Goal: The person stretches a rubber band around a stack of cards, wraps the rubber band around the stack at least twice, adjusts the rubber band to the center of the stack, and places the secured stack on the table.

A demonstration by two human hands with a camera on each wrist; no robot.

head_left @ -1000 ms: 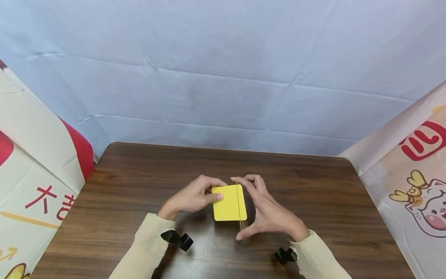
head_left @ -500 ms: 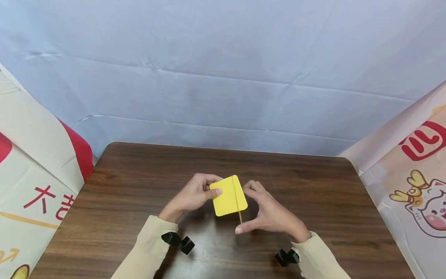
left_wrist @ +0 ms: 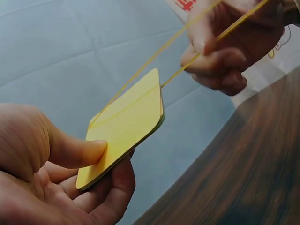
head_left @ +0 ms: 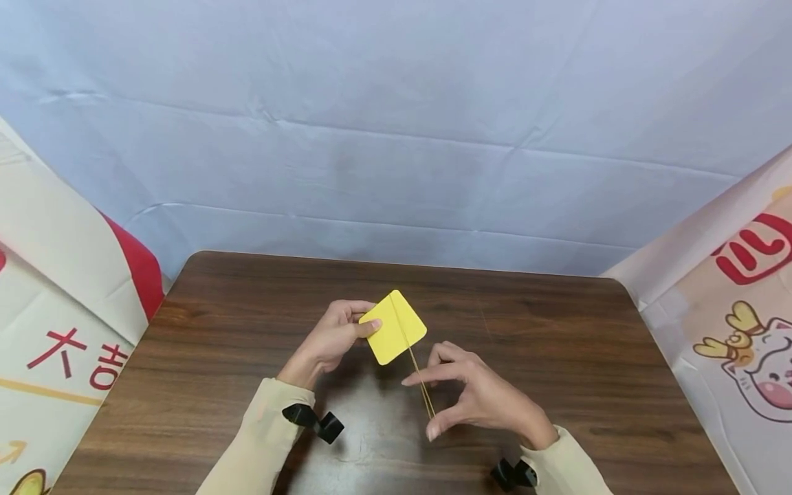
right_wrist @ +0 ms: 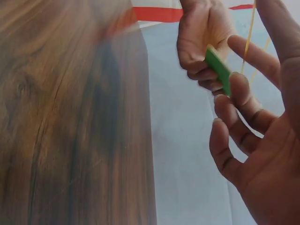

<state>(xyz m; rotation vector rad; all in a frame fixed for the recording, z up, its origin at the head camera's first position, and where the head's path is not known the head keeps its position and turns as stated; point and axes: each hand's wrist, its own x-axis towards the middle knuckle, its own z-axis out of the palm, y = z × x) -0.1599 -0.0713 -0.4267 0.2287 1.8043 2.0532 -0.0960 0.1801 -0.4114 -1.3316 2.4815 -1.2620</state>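
The block (head_left: 388, 333), yellow on its face and green (right_wrist: 218, 70) on its far side, is up in the air above the table (head_left: 247, 330), turned cornerwise. It looks light and fairly stiff, probably card or thin board, smooth enough to slide a little; whether it is one piece or a stack is hard to tell. Its left edge seems the best place to take hold, and there the left hand (head_left: 331, 337) pinches it, thumb on the yellow face and fingers behind. The band (left_wrist: 243, 20) looks thin, soft and springy, likely to snap back if slackened suddenly, so a steady pull at its free end suits it. The right hand (head_left: 479, 392) has its fingers spread, not clenched, the band drawn taut over its thumb. Counted: two hands, one block, one table, two wrist cameras (head_left: 314, 421), and apparently one band showing two strands.
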